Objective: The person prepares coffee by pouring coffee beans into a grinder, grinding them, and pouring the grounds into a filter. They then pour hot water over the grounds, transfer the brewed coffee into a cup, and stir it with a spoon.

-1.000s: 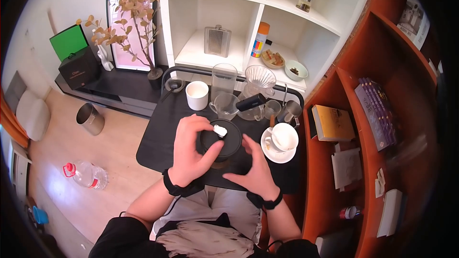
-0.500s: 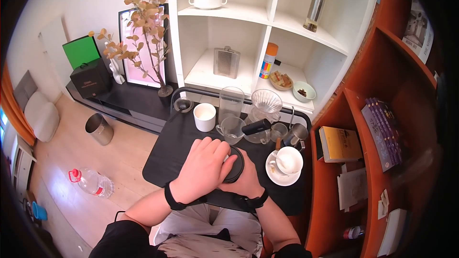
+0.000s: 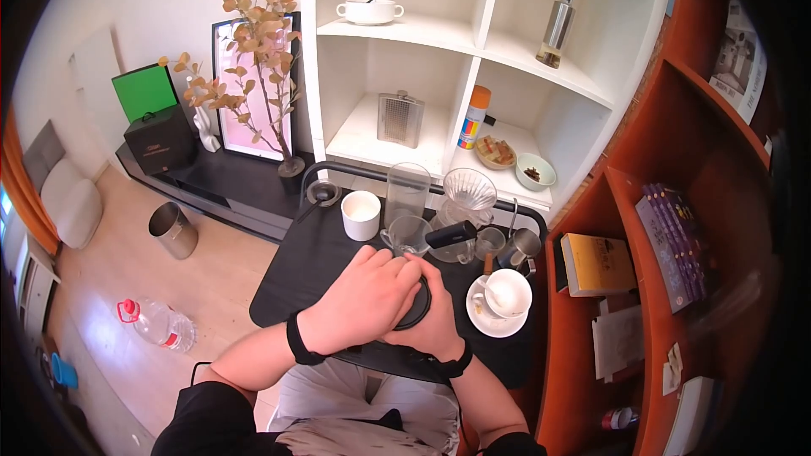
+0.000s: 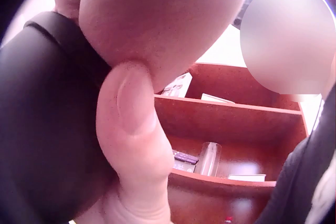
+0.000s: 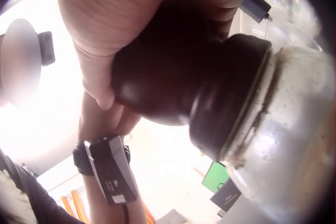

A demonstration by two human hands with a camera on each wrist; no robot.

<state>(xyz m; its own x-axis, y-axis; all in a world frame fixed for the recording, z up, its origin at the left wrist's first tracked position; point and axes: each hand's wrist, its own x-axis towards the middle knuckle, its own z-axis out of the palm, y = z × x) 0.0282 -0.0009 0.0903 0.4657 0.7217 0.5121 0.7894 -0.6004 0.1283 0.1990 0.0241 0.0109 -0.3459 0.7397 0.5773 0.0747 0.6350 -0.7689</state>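
Both hands meet over the tray around a dark coffee grinder (image 3: pixel 414 314). My left hand (image 3: pixel 355 300) lies across its top with curled fingers, hiding most of the lid. From the side, my right hand (image 3: pixel 435 321) grips the body, its fingertips meeting the left fingers. In the left wrist view, the right thumb (image 4: pixel 134 108) presses the black wall of the grinder (image 4: pixel 47 119), just under the left palm (image 4: pixel 168 14). The right wrist view shows the grinder's narrow waist and flared collar (image 5: pixel 226 103), with a clear glass jar (image 5: pixel 294 124) below.
Beyond the hands on the black tray (image 3: pixel 296 279) stand a white mug (image 3: pixel 361 218), a glass cup (image 3: pixel 408 236), a ribbed dripper (image 3: pixel 470 192) and a metal pitcher (image 3: pixel 522 247). A white cup (image 3: pixel 507 293) on a saucer is at the right. Shelves rise behind and right.
A second ago the hands were apart around the grinder, a small white piece showing at its top. Both have since closed in on it; the left now covers the top. The head view has shifted.
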